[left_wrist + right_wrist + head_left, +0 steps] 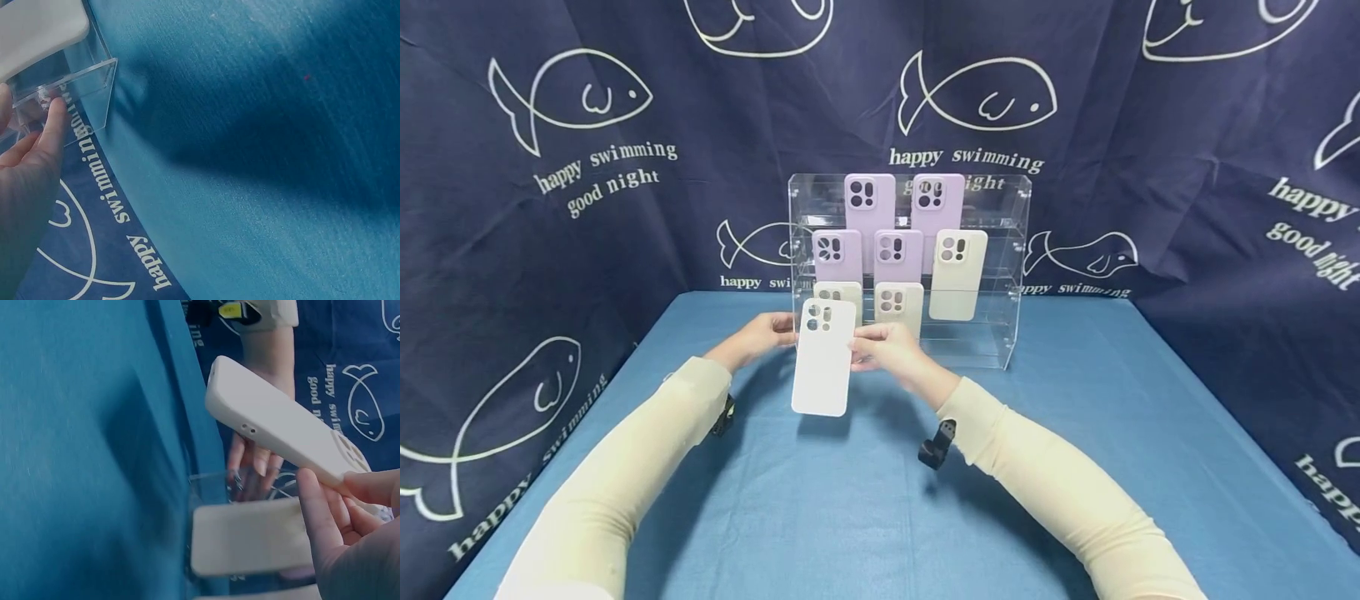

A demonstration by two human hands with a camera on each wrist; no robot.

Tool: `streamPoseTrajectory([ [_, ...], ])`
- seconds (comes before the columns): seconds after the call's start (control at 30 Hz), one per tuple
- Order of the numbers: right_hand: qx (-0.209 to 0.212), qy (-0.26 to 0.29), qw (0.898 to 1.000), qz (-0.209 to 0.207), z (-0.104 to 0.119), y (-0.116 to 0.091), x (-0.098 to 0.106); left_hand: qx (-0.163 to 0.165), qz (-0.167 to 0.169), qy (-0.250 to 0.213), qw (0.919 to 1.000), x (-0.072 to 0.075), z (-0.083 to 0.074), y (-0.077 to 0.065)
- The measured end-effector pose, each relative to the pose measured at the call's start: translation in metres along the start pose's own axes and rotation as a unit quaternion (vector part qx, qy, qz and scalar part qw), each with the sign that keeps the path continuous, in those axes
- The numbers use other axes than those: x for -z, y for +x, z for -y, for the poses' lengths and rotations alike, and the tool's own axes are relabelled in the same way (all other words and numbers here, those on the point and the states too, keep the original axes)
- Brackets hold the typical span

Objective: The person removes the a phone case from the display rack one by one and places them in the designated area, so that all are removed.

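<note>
**White case pinched before the rack**

The white phone case point(822, 367) hangs tilted above the tabletop point(865, 517), just in front of the lower left of the clear rack point(1018, 275). My right grip point(891, 350) is clamped on its long edge, thumb against fingers, presumably to leave the back unobstructed. My left grip point(766, 335) touches the rack's left side, fingers fairly straight; probably steadying it. Lavender cases point(880, 221) stand in the upper rows and pale cases point(958, 292) lower, apparently stepped so the lens cutouts show. The right wrist view adds two small holes point(249, 429) in the held case's edge, not visible from the head; only the head view shows every row.
</note>
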State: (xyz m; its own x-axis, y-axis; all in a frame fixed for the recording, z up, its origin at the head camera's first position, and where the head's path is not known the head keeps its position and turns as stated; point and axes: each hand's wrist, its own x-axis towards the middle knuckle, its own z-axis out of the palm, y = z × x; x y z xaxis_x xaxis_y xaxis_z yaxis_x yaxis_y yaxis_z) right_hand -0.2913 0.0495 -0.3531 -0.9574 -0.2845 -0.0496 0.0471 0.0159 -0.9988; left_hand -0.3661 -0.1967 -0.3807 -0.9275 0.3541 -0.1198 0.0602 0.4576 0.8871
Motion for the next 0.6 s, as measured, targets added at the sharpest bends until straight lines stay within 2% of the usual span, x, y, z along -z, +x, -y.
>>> streamPoseTrajectory([
  [0.27, -0.073, -0.014, 0.996, 0.041, -0.017, 0.002, -0.018, 0.036, -0.009, 0.016, 0.9992, 0.001, -0.001, 0.000],
  [0.6, -0.115, -0.017, 0.992, 0.055, -0.033, 0.004, -0.030, 0.036, -0.015, 0.054, 0.9978, 0.005, -0.005, -0.001],
])
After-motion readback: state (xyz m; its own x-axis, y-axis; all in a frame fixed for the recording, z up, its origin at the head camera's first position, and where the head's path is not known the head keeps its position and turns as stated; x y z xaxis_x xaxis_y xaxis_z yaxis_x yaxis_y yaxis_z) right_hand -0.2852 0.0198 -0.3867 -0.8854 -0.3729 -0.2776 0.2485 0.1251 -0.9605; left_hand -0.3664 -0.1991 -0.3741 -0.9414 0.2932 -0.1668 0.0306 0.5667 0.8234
